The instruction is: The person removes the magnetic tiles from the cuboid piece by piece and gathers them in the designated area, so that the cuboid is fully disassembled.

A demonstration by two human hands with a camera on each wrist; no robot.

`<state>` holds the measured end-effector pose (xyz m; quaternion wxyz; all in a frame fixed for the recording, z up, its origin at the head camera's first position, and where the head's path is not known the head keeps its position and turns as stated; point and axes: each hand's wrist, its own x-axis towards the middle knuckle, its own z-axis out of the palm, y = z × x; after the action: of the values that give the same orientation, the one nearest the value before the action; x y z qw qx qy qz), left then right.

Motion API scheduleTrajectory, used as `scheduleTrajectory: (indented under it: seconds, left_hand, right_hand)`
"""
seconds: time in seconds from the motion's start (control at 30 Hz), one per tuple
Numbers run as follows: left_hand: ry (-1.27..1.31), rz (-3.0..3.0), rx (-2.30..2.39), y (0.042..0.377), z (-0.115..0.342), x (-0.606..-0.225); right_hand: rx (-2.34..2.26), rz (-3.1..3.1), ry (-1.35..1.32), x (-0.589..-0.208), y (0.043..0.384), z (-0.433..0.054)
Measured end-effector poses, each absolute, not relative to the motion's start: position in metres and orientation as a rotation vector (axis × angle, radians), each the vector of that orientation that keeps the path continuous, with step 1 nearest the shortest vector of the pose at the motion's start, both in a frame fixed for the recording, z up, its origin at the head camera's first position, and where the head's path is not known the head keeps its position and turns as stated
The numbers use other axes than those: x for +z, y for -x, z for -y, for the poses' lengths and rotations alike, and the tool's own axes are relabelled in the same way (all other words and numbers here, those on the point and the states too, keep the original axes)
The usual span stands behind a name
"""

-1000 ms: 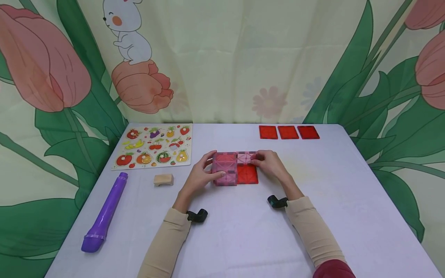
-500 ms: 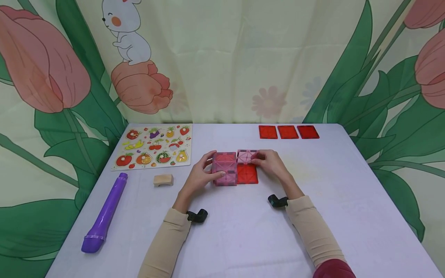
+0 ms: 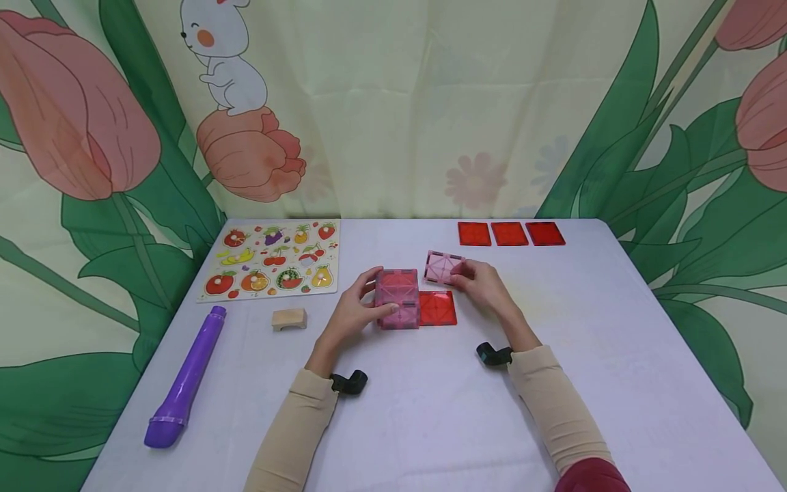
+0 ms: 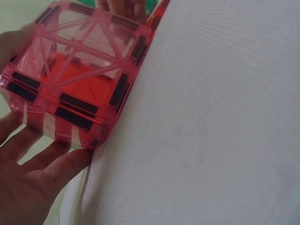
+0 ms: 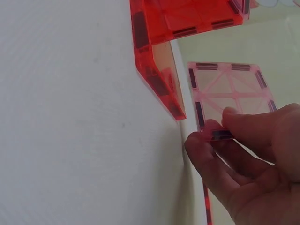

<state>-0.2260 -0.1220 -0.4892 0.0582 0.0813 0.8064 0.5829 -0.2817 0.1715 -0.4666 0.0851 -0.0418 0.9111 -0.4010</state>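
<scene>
Perhaps the tile (image 3: pixel 440 266), pinched only near one corner by the right hand (image 3: pixel 484 285), could swivel loose; the left hand (image 3: pixel 355 302) grips the box (image 3: pixel 398 288).

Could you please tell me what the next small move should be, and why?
Probably lay the pink magnetic tile down near the three red tiles: the right hand pinches it clear of the pink box, which the left hand holds.

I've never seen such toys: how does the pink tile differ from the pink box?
The pink tile is one flat panel; the pink box is several, joined. The right hand pinches the tile; the left hand holds the box. Both are see-through, with dark strips along their edges.
</scene>
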Motion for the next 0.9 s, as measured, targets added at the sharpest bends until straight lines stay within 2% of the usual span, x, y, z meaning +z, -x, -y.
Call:
scheduleTrajectory:
  seconds: [0.9]
  left_hand:
    - [-0.242, -2.441, 1.765, 0.226, 0.123, -0.49]
  right_hand:
    - [-1.445, -2.623, -0.218, -0.466, 0.291, -0.203]
